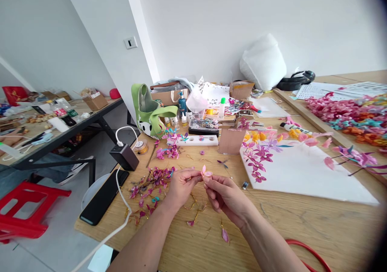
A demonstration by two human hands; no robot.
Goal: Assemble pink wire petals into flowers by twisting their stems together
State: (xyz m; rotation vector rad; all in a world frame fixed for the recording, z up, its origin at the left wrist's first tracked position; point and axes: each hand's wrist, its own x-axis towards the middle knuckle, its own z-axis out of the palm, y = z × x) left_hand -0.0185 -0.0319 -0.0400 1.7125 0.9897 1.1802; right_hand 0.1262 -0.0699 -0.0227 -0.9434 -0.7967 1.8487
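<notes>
A small pale pink flower (206, 172) with several pointed petals is held above the middle of the wooden table (272, 231). My left hand (182, 185) pinches it from the left, thumb and forefinger closed at its base. From the right, my right hand (223, 191) also grips it between thumb and forefinger, its other fingers curled. Whatever stem or wire lies between the fingertips is hidden. Left of my hands lies a heap of purple-pink flowers (159, 177) on wires. Single wired petals, one a purple petal (225, 235), lie below my hands.
A white foam board (302, 175) carrying flowers lies to the right. A black phone (104, 197) and a power adapter (124, 157) with a white cable stand at the left edge. Behind are a green panda bag (148, 114), bottles and a cardboard piece (231, 141). A red stool (27, 207) is on the floor.
</notes>
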